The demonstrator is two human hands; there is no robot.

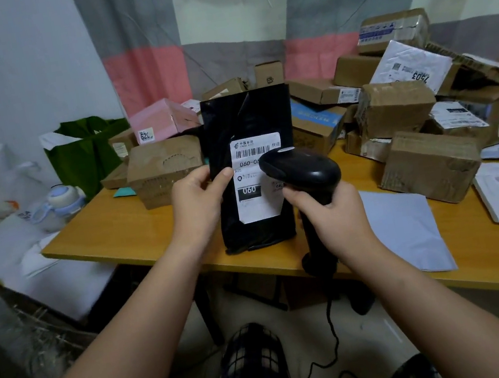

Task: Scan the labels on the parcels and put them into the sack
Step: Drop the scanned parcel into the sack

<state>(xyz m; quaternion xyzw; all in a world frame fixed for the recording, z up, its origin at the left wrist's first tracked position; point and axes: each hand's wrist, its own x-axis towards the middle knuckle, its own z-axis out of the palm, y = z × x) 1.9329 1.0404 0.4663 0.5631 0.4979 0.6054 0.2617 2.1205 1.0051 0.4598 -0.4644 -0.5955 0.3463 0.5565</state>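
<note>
Glossy black plastic parcel (244, 123) with a smooth white paper label (258, 180); the scanner (304, 169) is shiny black plastic. The counter (149, 228) looks smooth yellowish wood; boxes (429, 165) are rough matt cardboard.

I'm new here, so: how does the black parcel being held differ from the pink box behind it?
The black parcel is a flat, soft pouch; the pink box is a stiff carton. The left hand holds the black parcel upright before the scanner in the right hand; the pink box lies untouched among cardboard boxes. The black parcel's white label is large; the pink box's sticker is small. Both bear printed labels.
</note>
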